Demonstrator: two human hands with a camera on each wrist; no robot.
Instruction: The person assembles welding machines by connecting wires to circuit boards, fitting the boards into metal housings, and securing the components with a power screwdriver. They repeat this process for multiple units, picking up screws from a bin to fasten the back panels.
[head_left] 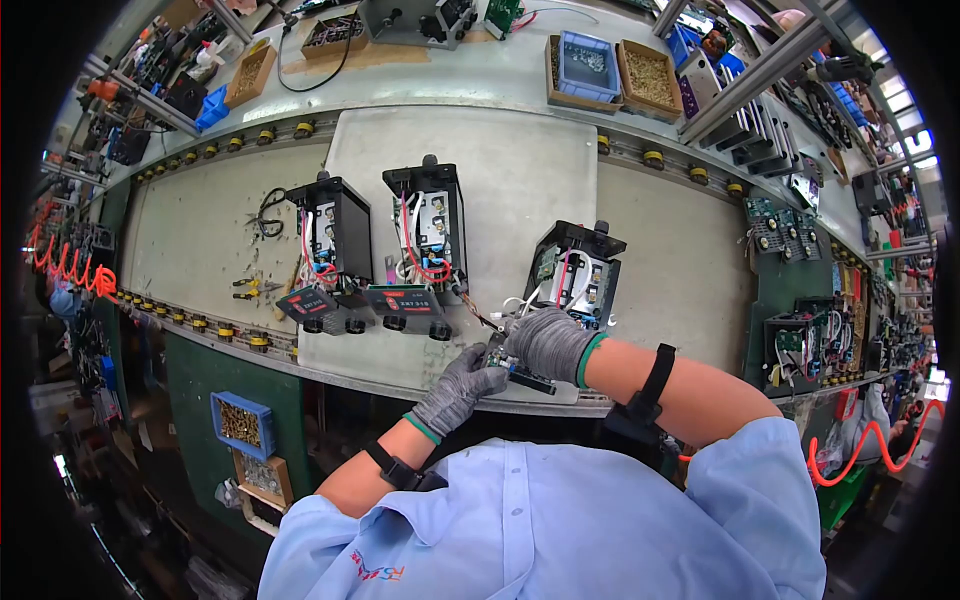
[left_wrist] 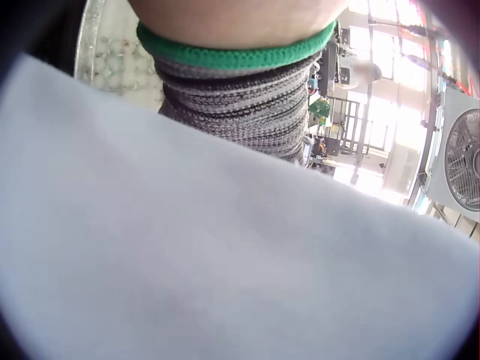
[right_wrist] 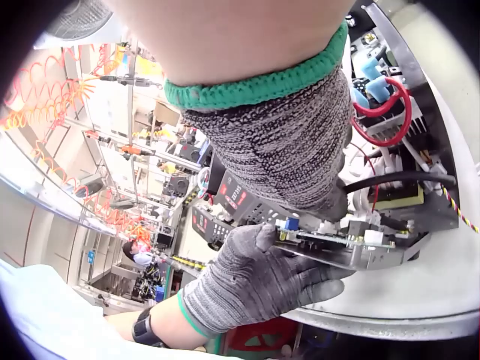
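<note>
"What are the hands doing?"

"Both wear grey knit gloves with green cuffs. The left hand (head_left: 455, 388) grips a dark panel with a circuit board (head_left: 532, 379), its thumb at the upper edge and its fingers underneath. The right hand (head_left: 553, 345) reaches over the board from above with its fingers bent; I cannot tell whether they pinch anything, because the glove hides the tips."

"Where is that panel?"

"In front of the person's chest, at the near edge of a pale metal plate (head_left: 500, 150). Just beyond it stands an open black housing (head_left: 578, 238), with white and pink wires showing inside. In the right wrist view, a thick red wire (right_wrist: 407, 112) loops there beside light blue parts."

"What else is on the plate?"

"Two more black housings, a middle housing (head_left: 458, 215) and a left housing (head_left: 350, 225), are side by side, well apart from the one near the hands. Each has a labelled front panel tilted out on the person's side."

"And to the left?"

"Yellow-handled pliers (head_left: 252, 289) lie on the bench, with a black-handled tool (head_left: 268, 215) farther back. Across the bench, a blue bin (head_left: 588, 92) of small parts sits between cardboard boxes."
</note>
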